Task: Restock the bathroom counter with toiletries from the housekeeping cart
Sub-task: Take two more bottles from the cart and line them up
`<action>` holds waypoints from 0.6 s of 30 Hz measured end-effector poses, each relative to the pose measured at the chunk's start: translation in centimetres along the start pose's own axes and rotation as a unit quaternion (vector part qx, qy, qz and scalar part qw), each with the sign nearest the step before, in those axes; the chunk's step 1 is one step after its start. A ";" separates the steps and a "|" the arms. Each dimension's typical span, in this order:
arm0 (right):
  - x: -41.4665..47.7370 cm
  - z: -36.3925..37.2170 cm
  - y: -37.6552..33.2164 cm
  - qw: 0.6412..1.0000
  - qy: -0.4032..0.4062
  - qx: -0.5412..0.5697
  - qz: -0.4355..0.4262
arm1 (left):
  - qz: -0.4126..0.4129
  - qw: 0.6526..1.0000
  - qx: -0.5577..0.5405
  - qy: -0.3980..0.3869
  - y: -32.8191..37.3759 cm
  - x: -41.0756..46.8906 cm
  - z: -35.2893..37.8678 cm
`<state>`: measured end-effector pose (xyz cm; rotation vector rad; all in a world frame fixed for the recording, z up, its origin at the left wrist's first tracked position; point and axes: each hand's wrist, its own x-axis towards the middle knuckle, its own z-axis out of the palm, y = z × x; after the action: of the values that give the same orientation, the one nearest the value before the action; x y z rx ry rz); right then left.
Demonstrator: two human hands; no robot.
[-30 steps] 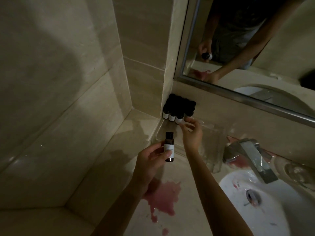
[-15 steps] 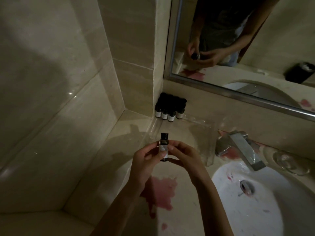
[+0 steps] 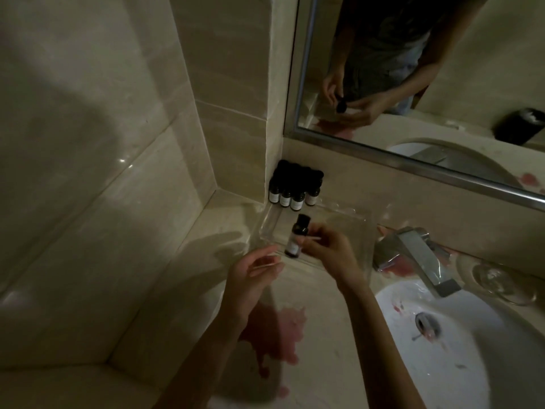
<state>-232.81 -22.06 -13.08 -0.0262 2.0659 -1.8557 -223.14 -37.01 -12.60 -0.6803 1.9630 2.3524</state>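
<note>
Dark and small, the bottle is pinched by the right hand above the clear tray; it should be kept upright and set just beside the row of bottles in the corner. Half a second earlier it was held by both hands, whereas the left hand is now withdrawn, fingers loosely open.

The left hand and the right hand are bare, and the 2 forearms behind them are bare along all of their visible length. The mirror reflects the torso in a dark grey top, with a patch of paler, bluish cloth at its side; the reflected arms are bare too, and the dimness hides finer detail
</note>
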 end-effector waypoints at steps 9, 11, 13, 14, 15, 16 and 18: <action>8.6 -1.3 2.3 0.979 0.178 -0.076 -0.062 | -0.023 0.999 -0.026 -0.012 -1.1 0.2 -0.2; 9.4 -1.0 2.7 0.977 0.194 -0.062 -0.065 | -0.027 0.999 -0.031 -0.007 -1.3 0.4 -0.2; 9.9 -0.7 3.3 0.975 0.205 -0.059 -0.066 | -0.026 0.999 -0.028 -0.005 -1.4 0.6 -0.3; 10.0 -0.5 3.6 0.973 0.211 -0.057 -0.069 | -0.024 0.999 -0.023 -0.005 -1.4 0.6 -0.3; 10.1 -0.4 3.7 0.972 0.217 -0.052 -0.074 | -0.020 1.000 -0.018 -0.005 -1.5 0.6 -0.4; 10.1 -0.1 3.8 0.971 0.223 -0.042 -0.075 | -0.018 1.000 -0.014 -0.004 -1.6 0.7 -0.5; 10.0 0.3 3.8 0.969 0.235 -0.020 -0.070 | -0.015 1.000 -0.007 0.001 -1.6 0.8 -0.6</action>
<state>-241.18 -24.38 -19.29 0.2910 2.4688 -2.0569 -223.22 -37.49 -14.40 -0.7088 1.9252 2.3502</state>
